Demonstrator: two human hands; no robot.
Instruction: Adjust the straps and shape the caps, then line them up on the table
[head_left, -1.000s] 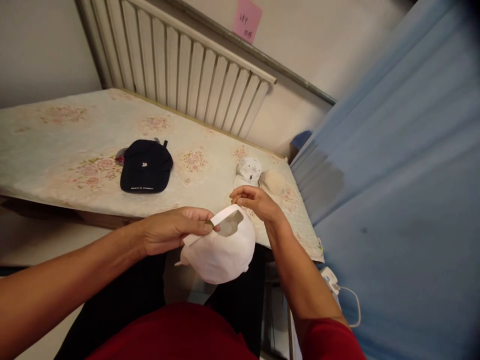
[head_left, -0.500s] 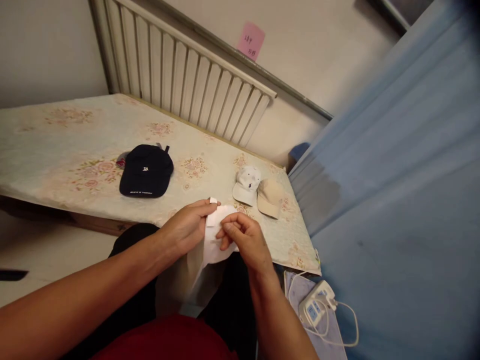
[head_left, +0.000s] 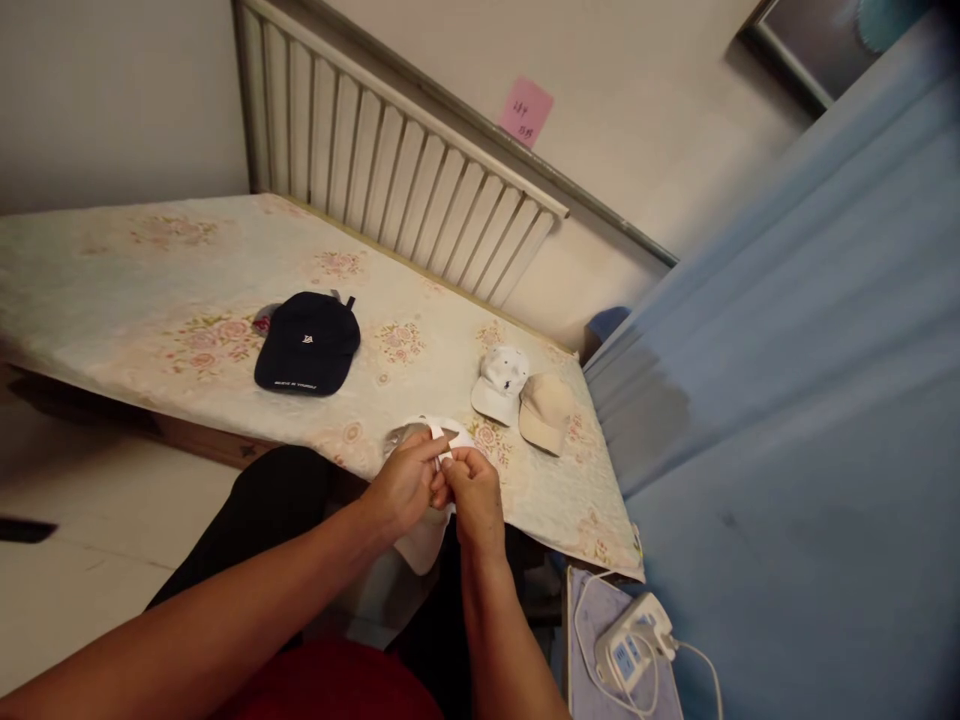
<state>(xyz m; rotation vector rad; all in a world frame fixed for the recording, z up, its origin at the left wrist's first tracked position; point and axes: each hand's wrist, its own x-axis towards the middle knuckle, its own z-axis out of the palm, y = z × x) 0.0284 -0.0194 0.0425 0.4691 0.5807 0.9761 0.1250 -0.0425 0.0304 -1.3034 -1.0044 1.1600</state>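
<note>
A white cap (head_left: 421, 545) is held over my lap at the near edge of the bed, its brim pointing down toward me. My left hand (head_left: 405, 485) is closed on its back strap (head_left: 436, 434), thumb and fingers pinching. Close beside it, my right hand (head_left: 478, 500) is also closed, fingertips pinched at the same strap. Both hands hide much of the cap. Farther back lie a white cap with a small dark logo (head_left: 501, 385) and a beige cap (head_left: 545, 413), side by side. To the left sits a black cap (head_left: 309, 345) with small white lettering on its brim.
The bed has a floral sheet (head_left: 420, 290). A white radiator (head_left: 397, 160) runs along the wall behind it. On the right hang blue curtains (head_left: 787, 350). A power strip with white cables (head_left: 634, 640) rests on a small stand at the lower right.
My right hand has come in against my left at the strap. The held cap has turned, so its opening and brim show now. The view has shifted slightly.
</note>
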